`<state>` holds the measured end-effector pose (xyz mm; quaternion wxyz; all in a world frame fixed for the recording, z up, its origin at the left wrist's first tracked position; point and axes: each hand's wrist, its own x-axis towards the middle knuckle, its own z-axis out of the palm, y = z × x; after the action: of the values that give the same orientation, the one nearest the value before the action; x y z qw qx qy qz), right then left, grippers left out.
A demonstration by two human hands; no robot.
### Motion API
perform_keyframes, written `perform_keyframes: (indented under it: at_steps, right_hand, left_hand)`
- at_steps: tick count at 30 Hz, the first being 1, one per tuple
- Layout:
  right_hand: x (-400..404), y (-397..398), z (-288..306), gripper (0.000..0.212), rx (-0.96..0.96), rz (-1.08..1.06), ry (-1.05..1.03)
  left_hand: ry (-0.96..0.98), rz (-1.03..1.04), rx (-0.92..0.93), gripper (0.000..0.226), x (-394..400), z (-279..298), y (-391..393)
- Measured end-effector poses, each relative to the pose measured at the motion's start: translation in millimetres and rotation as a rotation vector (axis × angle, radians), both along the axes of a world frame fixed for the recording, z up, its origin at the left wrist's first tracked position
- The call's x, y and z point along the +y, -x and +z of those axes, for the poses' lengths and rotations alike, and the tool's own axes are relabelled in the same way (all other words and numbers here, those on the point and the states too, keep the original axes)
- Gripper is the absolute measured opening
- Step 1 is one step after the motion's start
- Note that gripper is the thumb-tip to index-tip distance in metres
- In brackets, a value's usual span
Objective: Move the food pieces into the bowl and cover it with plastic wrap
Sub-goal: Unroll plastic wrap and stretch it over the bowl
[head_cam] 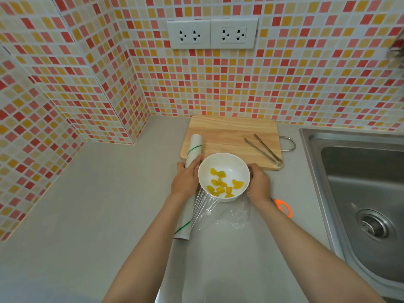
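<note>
A white bowl [223,171] holding several yellow food pieces [223,184] sits on the grey counter, just in front of the wooden cutting board [229,132]. A white roll of plastic wrap [193,149] lies left of the bowl, and my left hand [185,180] rests on it. A sheet of clear plastic wrap [223,213] stretches from the roll under and in front of the bowl. My right hand [259,182] is at the bowl's right side and grips the edge of the sheet there.
Metal tongs [264,150] lie on the right part of the cutting board. Orange-handled scissors [284,207] lie on the counter behind my right wrist. A steel sink [360,193] fills the right side. Tiled walls with sockets [212,35] stand behind and left.
</note>
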<state>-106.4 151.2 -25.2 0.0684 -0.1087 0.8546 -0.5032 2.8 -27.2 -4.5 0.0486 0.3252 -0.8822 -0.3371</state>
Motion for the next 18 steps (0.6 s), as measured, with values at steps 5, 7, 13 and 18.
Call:
perform_keyframes:
  at_steps: [5,7,13,18]
  right_hand:
    - [13,12,13,0.027,0.128,-0.077,-0.03]
    - [13,6,24,0.033,0.097,-0.101,0.164]
    - [-27,-33,36,0.06,-0.224,-0.134,0.541]
    - [-32,-33,35,0.063,-0.323,-0.298,0.636]
  left_hand:
    - [0.005,0.004,0.007,0.042,1,-1,2]
    - [0.012,0.002,0.015,0.042,1,-2,2]
    - [0.015,0.007,0.024,0.042,1,-3,2]
    - [0.008,0.015,0.016,0.042,3,-1,2]
